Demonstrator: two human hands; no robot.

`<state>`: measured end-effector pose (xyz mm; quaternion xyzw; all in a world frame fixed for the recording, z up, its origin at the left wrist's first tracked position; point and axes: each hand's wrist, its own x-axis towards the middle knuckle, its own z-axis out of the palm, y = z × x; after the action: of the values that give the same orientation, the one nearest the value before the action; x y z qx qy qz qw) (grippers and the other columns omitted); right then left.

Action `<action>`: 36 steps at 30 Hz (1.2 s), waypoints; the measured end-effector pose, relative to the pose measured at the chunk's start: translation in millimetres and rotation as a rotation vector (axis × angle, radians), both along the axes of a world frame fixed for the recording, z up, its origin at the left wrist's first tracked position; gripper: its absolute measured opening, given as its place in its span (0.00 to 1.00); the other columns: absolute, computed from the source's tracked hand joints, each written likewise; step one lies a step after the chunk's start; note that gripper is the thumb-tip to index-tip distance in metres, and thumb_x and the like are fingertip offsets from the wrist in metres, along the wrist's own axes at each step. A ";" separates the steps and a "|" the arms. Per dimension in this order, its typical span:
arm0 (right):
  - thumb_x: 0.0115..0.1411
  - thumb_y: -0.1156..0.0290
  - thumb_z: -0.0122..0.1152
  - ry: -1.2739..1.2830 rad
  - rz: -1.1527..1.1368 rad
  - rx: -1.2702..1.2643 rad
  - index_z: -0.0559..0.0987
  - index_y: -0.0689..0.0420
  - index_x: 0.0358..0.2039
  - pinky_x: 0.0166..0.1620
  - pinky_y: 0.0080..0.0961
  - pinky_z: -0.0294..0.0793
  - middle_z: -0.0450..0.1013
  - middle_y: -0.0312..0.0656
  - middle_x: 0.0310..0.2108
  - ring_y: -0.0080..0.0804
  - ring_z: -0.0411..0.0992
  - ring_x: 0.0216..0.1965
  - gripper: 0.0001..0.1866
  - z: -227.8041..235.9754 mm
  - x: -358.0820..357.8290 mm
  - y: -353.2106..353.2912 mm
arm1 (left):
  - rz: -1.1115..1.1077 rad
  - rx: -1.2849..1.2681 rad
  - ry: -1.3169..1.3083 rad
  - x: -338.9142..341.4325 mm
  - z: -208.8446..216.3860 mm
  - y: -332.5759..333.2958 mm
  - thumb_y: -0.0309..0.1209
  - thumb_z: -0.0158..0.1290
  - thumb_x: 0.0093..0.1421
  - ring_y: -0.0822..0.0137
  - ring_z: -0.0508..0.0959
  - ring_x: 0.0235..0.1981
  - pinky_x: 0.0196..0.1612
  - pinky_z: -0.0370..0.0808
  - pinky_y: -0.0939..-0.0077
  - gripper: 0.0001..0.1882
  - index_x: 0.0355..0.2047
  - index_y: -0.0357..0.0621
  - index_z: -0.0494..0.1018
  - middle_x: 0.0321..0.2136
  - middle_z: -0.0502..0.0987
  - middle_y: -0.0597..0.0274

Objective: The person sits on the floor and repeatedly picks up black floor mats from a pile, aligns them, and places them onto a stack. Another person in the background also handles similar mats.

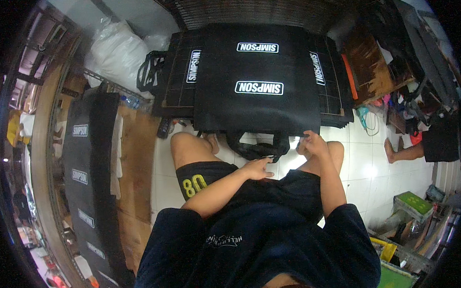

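Note:
A flat black fabric bag (255, 67) with white-bordered labels lies in front of me, over a stack of similar black pieces (336, 110). Its black strap handle (253, 152) hangs off the near edge, between my knees. At that handle is my left hand (257, 169), fingertips by the strap and thumb held apart. My right hand (317, 143) is at the bag's near right corner, its fingers bent and closed on the edge. The fingertips there are partly hidden.
On the left, a long black labelled fabric strip (82, 174) lies on a wooden board (137, 172). White plastic sacks (116, 49) stand far left, near a plastic bottle (130, 102). Another person's leg (408, 150) shows at right. Green-faced frames (414, 204) sit lower right.

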<state>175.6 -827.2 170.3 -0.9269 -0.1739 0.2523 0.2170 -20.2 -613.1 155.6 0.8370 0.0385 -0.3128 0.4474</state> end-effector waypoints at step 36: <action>0.49 0.58 0.60 0.002 -0.012 -0.044 0.73 0.50 0.48 0.44 0.33 0.71 0.76 0.44 0.37 0.40 0.74 0.40 0.25 7.6 -5.4 0.6 | 0.022 -0.062 0.017 -2.8 -0.9 2.8 0.50 0.58 0.51 0.59 0.76 0.41 0.45 0.72 0.66 0.36 0.56 0.47 0.60 0.40 0.74 0.51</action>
<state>170.2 -826.6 177.9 -0.9322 -0.1624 0.2554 0.1983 -22.9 -610.3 154.7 0.8197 0.0419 -0.3158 0.4761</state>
